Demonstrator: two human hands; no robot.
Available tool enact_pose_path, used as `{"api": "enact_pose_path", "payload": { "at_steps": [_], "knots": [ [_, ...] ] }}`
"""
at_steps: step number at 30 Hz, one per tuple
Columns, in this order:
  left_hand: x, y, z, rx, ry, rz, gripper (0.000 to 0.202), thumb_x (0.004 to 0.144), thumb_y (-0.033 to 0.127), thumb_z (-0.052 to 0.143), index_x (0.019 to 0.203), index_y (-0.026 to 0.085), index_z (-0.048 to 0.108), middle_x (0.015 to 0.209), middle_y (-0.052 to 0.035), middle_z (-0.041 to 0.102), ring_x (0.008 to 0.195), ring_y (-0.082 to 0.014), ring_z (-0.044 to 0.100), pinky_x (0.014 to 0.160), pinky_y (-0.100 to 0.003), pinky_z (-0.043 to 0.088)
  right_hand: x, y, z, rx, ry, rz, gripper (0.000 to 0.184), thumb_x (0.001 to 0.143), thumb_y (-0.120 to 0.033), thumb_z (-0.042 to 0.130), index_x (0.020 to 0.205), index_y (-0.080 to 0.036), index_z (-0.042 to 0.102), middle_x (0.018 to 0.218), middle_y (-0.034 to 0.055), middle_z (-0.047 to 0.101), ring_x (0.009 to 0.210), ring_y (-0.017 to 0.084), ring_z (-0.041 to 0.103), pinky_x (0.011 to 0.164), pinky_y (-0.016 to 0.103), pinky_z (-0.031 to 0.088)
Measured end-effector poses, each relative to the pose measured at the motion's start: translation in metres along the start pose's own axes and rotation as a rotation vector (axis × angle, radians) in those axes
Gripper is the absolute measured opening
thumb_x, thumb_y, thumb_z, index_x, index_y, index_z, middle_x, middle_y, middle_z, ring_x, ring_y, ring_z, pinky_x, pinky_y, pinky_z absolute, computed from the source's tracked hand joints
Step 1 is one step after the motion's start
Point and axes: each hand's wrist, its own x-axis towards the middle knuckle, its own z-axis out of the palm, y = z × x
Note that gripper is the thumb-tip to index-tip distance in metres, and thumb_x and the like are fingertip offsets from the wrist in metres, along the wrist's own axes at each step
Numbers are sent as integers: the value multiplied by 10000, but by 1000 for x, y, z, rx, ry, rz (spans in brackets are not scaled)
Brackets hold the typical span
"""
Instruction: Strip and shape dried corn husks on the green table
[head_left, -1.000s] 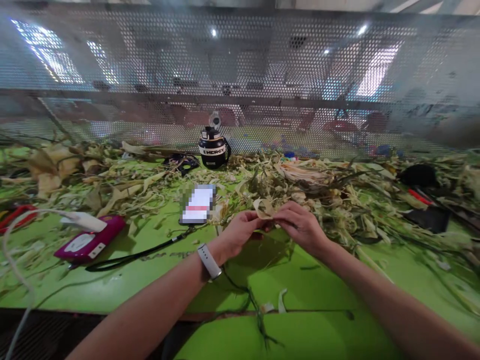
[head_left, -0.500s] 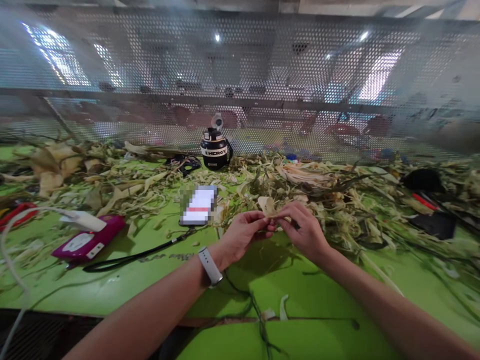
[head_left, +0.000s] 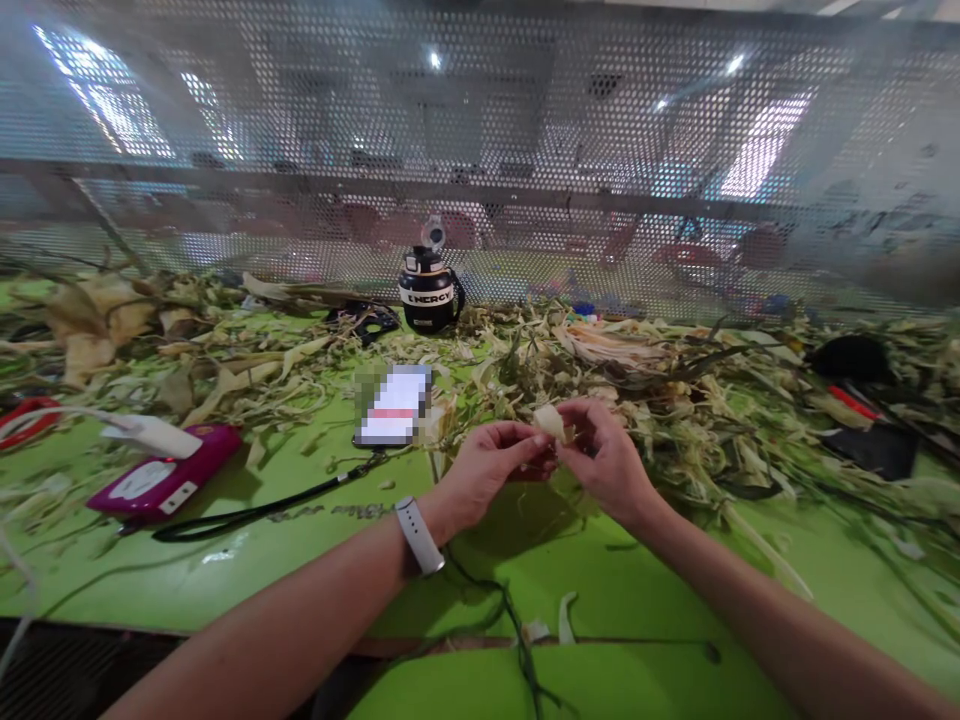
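My left hand (head_left: 491, 470), with a white watch band on its wrist, and my right hand (head_left: 609, 455) meet above the green table (head_left: 315, 570). Both pinch a small pale strip of dried leaf (head_left: 550, 421) between their fingertips. The strip curls up between the thumbs. Just beyond the hands lies a heap of dried leaves and stalks (head_left: 675, 390). A dark thin stalk (head_left: 502, 600) trails on the table under my left wrist.
A phone (head_left: 394, 405) on a black lanyard lies left of my hands. A magenta device (head_left: 161, 480) with a white plug sits further left. A black "ENERGY" bottle (head_left: 429, 290) stands at the perforated metal screen (head_left: 480, 150). Black items lie far right.
My hands have drawn a little closer together and the leaf strip between them is more folded up. The camera has shifted slightly.
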Motion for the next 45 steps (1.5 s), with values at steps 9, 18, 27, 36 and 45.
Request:
{"api": "enact_pose_path", "payload": {
  "at_steps": [9,18,27,36,45],
  "knots": [
    [1,3,3,-15,-1,-57,259,567,275,793,677,98,640,584,-24,659,513,-80,590,568,-198,502,1,11,-4,41,-34,-6,203,756,-227,561,951,-190,518,796,25,563,689,130,541,629,257,467],
    [2,7,-1,-124,46,-132,38,688,81,674,693,83,636,634,-35,664,495,-63,582,545,-171,502,3,0,-12,-213,-57,-265,18,779,-185,575,794,-184,566,766,32,553,686,138,531,565,245,441],
    [3,7,-5,-174,-23,-171,20,698,89,660,705,84,643,644,-33,650,508,-52,569,521,-146,484,5,8,-14,-271,-47,-395,66,833,-165,537,825,-198,594,789,36,572,767,159,546,675,288,456],
    [-1,4,4,21,-37,-5,156,684,267,671,696,118,626,597,-19,638,532,-109,598,553,-241,513,-3,4,-6,-240,-6,-179,55,788,-184,543,835,-196,516,763,23,563,679,144,541,597,255,449],
    [-4,4,9,203,-109,53,215,696,338,658,689,127,615,580,9,598,511,-95,580,566,-235,494,-4,1,-8,-119,-56,-82,219,769,-218,552,974,-196,478,780,13,555,695,137,536,624,248,453]
  ]
}}
